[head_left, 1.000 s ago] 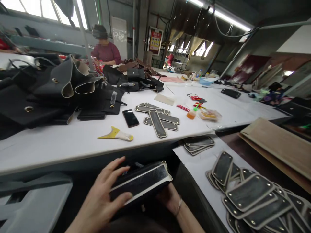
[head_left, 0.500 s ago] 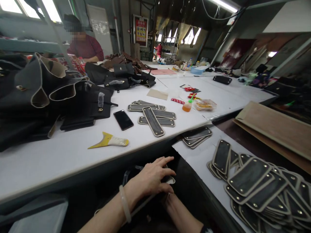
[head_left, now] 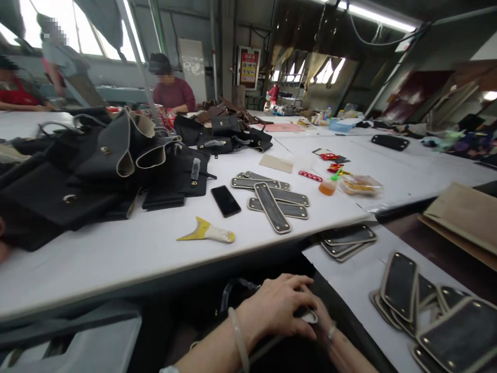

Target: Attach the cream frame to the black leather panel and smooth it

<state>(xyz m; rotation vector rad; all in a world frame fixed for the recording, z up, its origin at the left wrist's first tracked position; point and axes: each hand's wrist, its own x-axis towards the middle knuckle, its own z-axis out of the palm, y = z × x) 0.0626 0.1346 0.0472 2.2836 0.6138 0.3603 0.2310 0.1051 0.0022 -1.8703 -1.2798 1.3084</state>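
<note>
Left hand (head_left: pixel 277 308) spread flat over dark bag (head_left: pixel 306 314) in lap, steadying it; right hand (head_left: pixel 324 326) underneath, grip hidden.

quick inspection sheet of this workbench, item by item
surface: white table, lower white bench to the right
job's things: black bag piece below the table edge, mostly hidden by the hands
clutter: black bags, phone, yellow scraper, long strips, glue bottle, rounded black panels
grippers: left hand laid on top of the piece, right hand under it, grip unclear
cables: overhead cable
surroundings: seated person at the far side, windows
</note>
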